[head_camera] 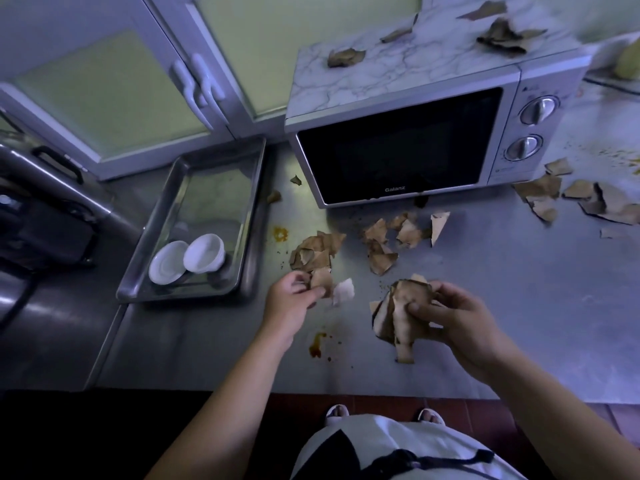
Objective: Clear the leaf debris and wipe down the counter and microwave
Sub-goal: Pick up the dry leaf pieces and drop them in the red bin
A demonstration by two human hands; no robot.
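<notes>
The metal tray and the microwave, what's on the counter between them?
In the head view, two small dry leaf scraps lie on the steel counter between the metal tray and the microwave; otherwise that strip is bare.

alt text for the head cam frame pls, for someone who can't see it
Seen from above, a person's right hand clutches a bundle of dry brown leaves while the left hand pinches a leaf piece from a pile on a steel counter. More leaf scraps litter the counter and the top of a microwave; a metal tray holding two white bowls sits left.
</notes>
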